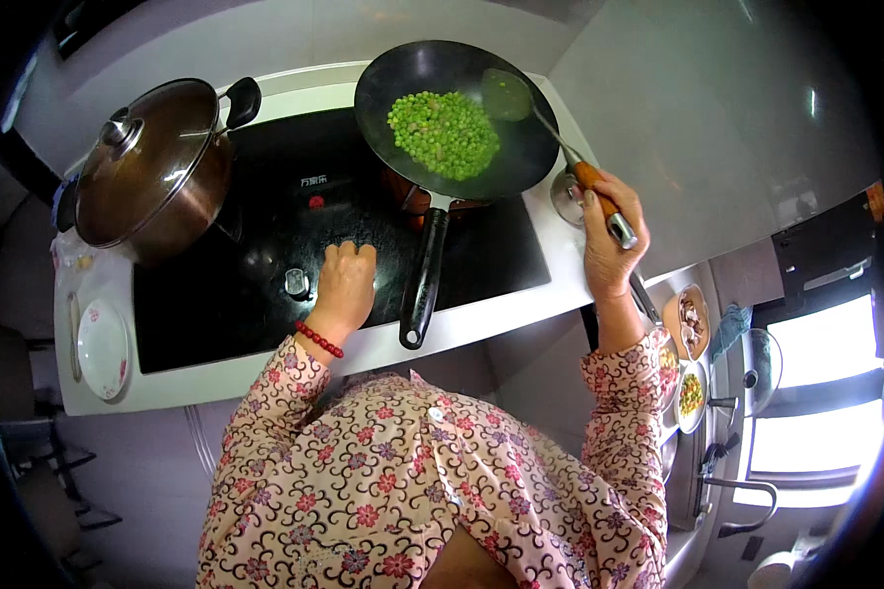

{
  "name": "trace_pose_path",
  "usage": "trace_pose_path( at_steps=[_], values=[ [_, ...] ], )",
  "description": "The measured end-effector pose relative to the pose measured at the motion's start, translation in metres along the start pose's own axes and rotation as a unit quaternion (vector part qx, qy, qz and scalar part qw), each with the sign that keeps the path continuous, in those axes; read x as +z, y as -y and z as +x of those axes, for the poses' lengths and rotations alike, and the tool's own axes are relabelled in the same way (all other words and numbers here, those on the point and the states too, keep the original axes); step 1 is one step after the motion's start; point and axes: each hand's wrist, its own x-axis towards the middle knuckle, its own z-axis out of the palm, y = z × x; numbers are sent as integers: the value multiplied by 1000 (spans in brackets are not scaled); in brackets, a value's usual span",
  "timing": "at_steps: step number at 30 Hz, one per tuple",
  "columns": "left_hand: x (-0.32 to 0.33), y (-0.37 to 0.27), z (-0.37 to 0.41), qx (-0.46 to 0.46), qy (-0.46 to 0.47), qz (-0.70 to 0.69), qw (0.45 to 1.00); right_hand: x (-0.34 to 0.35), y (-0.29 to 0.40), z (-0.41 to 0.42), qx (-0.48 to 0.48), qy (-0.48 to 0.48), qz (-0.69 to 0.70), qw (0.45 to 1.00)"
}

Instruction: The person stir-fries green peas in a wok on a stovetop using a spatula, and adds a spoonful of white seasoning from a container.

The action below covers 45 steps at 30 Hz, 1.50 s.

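Observation:
A black wok (420,62) holding green peas (446,136) sits on the right burner of a black glass cooktop (191,324), its long handle towards me. My right hand (615,235) grips the wooden-and-metal handle of a spatula (508,96), whose blade rests inside the wok, right of the peas. Over the front of the cooktop is my left hand (348,283), fingers curled, between a silver control knob (297,283) and the wok handle. It hides the surface beneath it, perhaps a second knob; whether it grips anything cannot be told.
A large lidded pot (155,169) stands on the left burner. At the counter's left end lies a white floral plate (104,350). A small metal bowl (567,197) sits right of the wok. Bowls of food, including a plate of diced food (691,394), stand on the right counter near a faucet (751,489).

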Motion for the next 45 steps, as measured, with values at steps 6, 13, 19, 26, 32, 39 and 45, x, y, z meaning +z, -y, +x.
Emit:
trace_pose_path(
  at_steps=[6,13,19,26,32,39,45],
  values=[
    [-2,1,-1,-2,-9,-20,1000,4,26,0,105,-1,193,975],
    [-3,1,-2,5,-2,-6,1000,23,14,16,-111,147,-31,982],
    [-18,-12,-4,35,-81,-110,990,37,29,21,-108,271,-27,956],
    [-27,-44,-7,-202,226,-762,573,42,22,13,-105,268,-31,957],
    [-32,-52,0,-280,245,-826,424,-1,56,31,-131,299,-33,945],
    [-35,-58,-1,-295,234,-835,402,-65,100,51,-104,339,5,935],
    [-33,-59,-2,-294,222,-837,405,-49,108,51,-83,408,0,909]
  ],
)
